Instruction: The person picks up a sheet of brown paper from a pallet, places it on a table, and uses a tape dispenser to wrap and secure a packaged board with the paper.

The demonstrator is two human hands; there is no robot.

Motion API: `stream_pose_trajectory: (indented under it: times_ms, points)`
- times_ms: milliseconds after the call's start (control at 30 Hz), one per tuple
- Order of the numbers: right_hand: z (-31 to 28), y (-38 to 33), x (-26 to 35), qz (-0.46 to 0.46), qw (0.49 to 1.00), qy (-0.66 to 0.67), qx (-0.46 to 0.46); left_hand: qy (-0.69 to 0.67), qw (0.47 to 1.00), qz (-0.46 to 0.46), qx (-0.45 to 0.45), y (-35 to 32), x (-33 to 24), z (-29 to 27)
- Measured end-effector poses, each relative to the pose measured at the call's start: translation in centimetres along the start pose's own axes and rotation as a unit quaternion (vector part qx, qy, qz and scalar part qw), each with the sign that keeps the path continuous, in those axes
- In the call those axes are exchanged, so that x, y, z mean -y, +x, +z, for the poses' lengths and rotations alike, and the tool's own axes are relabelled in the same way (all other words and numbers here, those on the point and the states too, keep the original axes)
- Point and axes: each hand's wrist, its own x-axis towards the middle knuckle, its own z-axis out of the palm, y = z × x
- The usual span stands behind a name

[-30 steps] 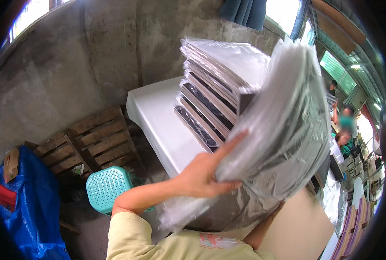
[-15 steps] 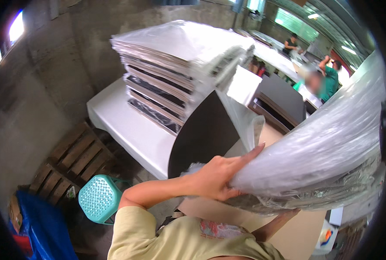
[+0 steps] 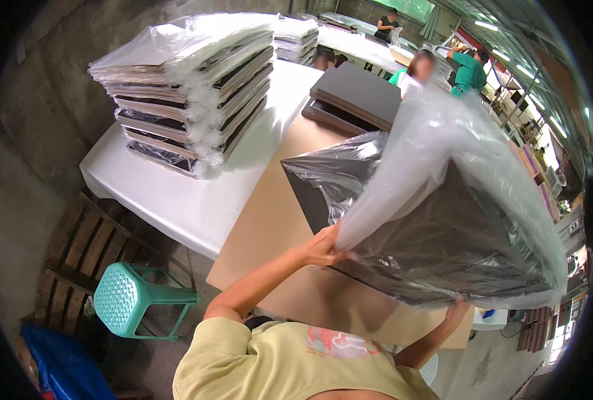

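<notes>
Far left: wrapped stack (image 3: 183, 100) on white bench (image 3: 170, 205). Rightward, our left hand (image 3: 322, 248) grips the near-left edge of the plastic-covered dark bundle (image 3: 430, 233), which we hold over tan board (image 3: 263, 227); our right hand (image 3: 456, 311) grasps its near edge.

No words or numbers can be read. The one marking that shows plainly is a pink and white print (image 3: 343, 343) on the chest of the pale yellow shirt (image 3: 270, 357), at the near side of the scene; its finer marks are too small to make out.
</notes>
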Motion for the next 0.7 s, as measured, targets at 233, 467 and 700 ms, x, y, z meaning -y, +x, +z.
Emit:
stream_pose_trajectory:
  times_ms: [233, 467, 700]
  points:
    - [-1.3, 7.6, 2.0, -0.002, 0.998, 0.058, 0.030, -0.083, 0.960, 0.047, -0.264, 4.9, -5.8, 1.1]
    - [-1.6, 12.2, 0.4, -0.057, 0.991, -0.088, 0.085, -0.116, 0.984, -0.111, -0.082, 7.5, -5.1, -0.4]
    - [-1.2, 12.1, 0.5, -0.099, 0.978, -0.127, 0.130, -0.120, 0.888, -0.316, -0.312, 2.5, 13.5, -4.4]
